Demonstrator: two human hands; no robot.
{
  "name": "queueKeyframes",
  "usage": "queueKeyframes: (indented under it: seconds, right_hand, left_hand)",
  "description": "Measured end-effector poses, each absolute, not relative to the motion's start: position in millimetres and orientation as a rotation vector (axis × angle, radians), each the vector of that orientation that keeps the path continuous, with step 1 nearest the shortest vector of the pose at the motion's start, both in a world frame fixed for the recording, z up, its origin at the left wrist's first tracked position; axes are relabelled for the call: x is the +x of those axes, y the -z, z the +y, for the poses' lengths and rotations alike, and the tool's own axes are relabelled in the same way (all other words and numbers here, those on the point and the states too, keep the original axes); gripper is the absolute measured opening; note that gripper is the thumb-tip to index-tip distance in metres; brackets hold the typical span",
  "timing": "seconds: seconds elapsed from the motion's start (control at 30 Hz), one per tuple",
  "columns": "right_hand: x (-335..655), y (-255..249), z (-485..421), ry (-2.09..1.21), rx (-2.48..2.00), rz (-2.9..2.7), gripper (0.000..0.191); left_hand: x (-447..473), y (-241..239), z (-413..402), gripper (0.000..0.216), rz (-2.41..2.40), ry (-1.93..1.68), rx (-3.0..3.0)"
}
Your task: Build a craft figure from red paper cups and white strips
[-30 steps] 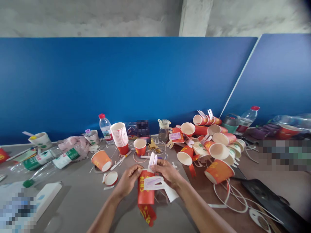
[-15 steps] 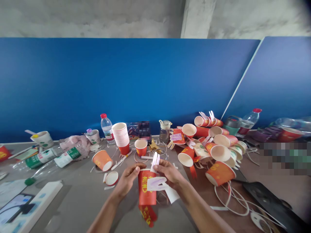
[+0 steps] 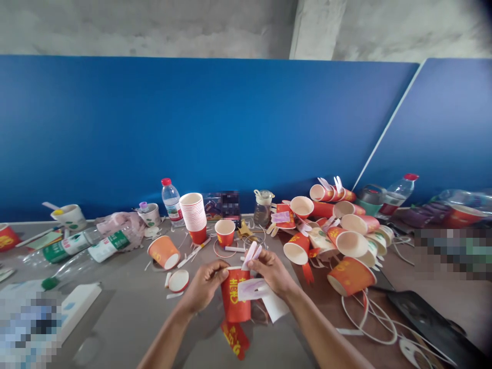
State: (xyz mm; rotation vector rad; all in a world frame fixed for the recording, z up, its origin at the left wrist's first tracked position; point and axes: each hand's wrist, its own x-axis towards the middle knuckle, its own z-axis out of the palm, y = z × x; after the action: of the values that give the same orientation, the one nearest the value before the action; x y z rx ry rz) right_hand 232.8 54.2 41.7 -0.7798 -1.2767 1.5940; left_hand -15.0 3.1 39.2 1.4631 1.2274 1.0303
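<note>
A red paper cup with yellow print is gripped at its rim by my left hand, thumb and fingers closed. My right hand pinches a white-and-purple paper piece shaped like two ears against the right side of the rim. Across the cup's front sticks out a purple-tinted, forked paper piece. Behind my right wrist shows a white paper piece; whether it is attached to the cup I cannot tell. Below the cup's base is a red cut piece with yellow print.
Behind my hands stand a stack of paper cups, a single red cup and a glass jar. Many cups are heaped right, near white cables. Left lie plastic bottles, an orange cup and a power strip.
The cup has tilted slightly, its base swinging to the right. The ear-shaped paper leans more to the right in my right hand's pinch. The whole view has shifted a little.
</note>
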Motion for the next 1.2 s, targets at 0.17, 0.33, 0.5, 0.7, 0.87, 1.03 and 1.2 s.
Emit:
queueKeyframes:
  seconds: [0.17, 0.33, 0.5, 0.7, 0.87, 1.03, 1.2]
  right_hand:
    - [241, -49, 52, -1.393, -0.778, -1.413, 0.063]
    - [255, -59, 56, -1.195, -0.739, -1.241, 0.060]
    - [237, -55, 55, -1.384, -0.869, -1.360, 0.062]
    - [222, -50, 51, -1.436, -0.885, -1.473, 0.059]
    - [226, -51, 52, -1.413, -0.889, -1.491, 0.056]
    - [226, -52, 50, -1.381, -0.887, -1.524, 0.053]
    - [227, -50, 48, -1.333, -0.901, -1.585, 0.039]
  left_hand:
    - [-16, -41, 6, 0.075, 1.249, -1.032, 1.428]
    - [-11, -42, 8, 0.072, 1.239, -1.070, 1.345]
    - [-6, -40, 6, 0.082, 1.198, -1.030, 1.343]
    - [-7, -42, 3, 0.073, 1.203, -1.011, 1.373]
    - [-6, -44, 3, 0.082, 1.201, -0.988, 1.373]
    - [-6, -46, 3, 0.092, 1.187, -0.965, 1.374]
    - [-4, -42, 3, 0.085, 1.209, -0.997, 1.391]
